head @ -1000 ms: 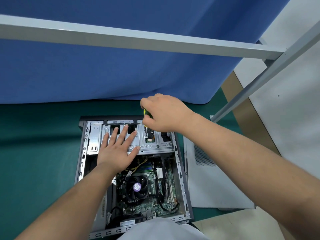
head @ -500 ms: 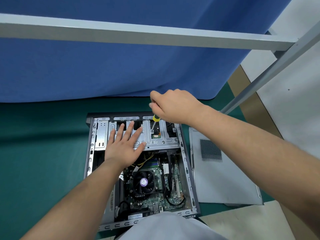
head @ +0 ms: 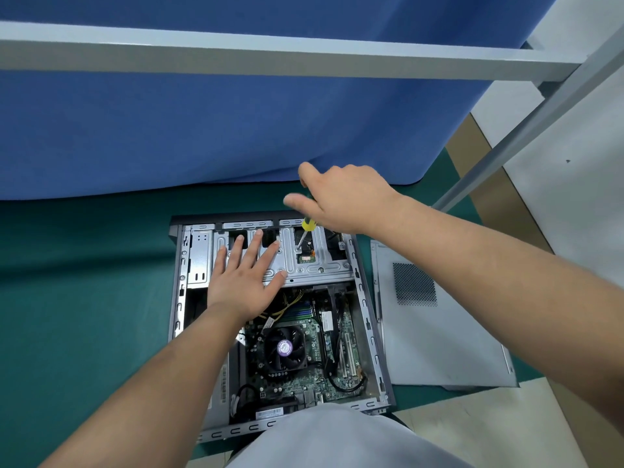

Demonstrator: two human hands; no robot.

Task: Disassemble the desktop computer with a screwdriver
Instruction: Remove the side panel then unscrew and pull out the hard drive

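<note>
Right hand (head: 344, 197) above the far end of the open case; its grip covers the top of a screwdriver (head: 305, 233). Only the yellow collar and metal shaft show below the palm. Thumb and forefinger are blurred and stick out to the left; cannot tell how tightly the handle is held. Shaft tilts down and left, tip on a screw spot in the silver drive cage (head: 317, 265), beside a small orange-and-green board seen through a cut-out.

Left hand (head: 244, 275) lies flat on the left part of the same cage, fingers straight and spread, holding nothing, just pressing the metal.

Desktop computer (head: 273, 319) lies on its side on the green desk (head: 84, 298), side open to the camera. Below the cage: motherboard with a black cooler fan (head: 285, 347) bearing a purple label, yellow and black cables, white expansion slots at right.

Grey side panel (head: 439, 332) with a perforated vent lies flat on the desk just right of the case.

Blue cloth (head: 236, 130) hangs behind the desk. Grey metal frame bars (head: 270, 55) cross overhead. Light grey garment at the bottom edge.
</note>
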